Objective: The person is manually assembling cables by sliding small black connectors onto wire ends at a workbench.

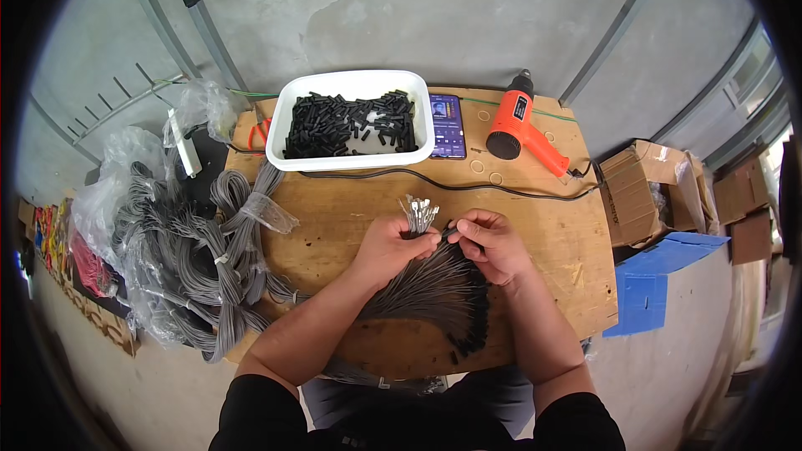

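Note:
My left hand [391,245] is closed round a bunch of thin grey wires, their shiny metal terminals [420,210] standing up above the fist. Beside it, my right hand [491,245] pinches a short black sleeve [450,232] between thumb and fingers, close to my left fingertips. Whether a wire runs inside that sleeve is too small to tell. Below both hands, many grey wires [422,288] fan across the table, with black sleeves [478,309] on their right-hand ends. Beyond my hands, a white tub [355,164] holds a heap of loose black sleeves [334,124].
On the wooden table [551,234] lie a phone [449,127], an orange heat gun [525,129] and its black cable [401,172]. Coiled grey wire bundles [196,242] cover the left side, near red-handled pliers [261,129]. Cardboard boxes [656,192] and a blue panel [660,280] stand right.

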`<action>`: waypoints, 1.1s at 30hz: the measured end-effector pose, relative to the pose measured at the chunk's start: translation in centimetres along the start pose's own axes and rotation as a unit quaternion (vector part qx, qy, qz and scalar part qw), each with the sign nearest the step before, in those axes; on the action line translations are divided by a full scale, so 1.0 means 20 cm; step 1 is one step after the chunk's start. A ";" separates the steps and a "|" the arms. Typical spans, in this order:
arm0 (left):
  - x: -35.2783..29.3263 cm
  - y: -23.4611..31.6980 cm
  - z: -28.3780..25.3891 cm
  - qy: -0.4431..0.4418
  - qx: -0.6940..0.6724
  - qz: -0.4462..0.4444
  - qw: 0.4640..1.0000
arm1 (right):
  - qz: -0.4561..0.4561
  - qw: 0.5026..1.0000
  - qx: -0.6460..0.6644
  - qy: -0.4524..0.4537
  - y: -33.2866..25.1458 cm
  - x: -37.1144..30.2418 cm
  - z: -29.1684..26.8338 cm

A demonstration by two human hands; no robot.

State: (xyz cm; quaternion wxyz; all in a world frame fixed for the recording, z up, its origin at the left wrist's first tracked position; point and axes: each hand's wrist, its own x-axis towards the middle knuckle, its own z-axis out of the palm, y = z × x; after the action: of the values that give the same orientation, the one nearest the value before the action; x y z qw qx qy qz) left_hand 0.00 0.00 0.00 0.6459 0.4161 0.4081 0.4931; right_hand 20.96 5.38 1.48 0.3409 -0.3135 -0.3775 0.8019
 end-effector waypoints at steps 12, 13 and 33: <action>-0.01 0.02 0.04 0.017 0.140 0.069 0.988 | -0.124 0.985 -0.069 0.096 -0.03 -0.02 0.04; -0.02 0.03 0.04 0.004 0.143 0.059 0.988 | -0.132 0.982 -0.102 0.088 -0.02 -0.02 0.06; -0.01 0.00 0.03 0.044 0.130 0.056 0.989 | -0.143 0.963 -0.226 0.037 0.01 -0.03 0.07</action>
State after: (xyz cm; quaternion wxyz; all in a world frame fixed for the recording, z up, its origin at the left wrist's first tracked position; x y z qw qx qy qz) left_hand 0.52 -0.28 0.13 0.5391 0.4966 0.4733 0.4887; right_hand 20.25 4.31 2.17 0.3862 -0.3548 -0.5768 0.6263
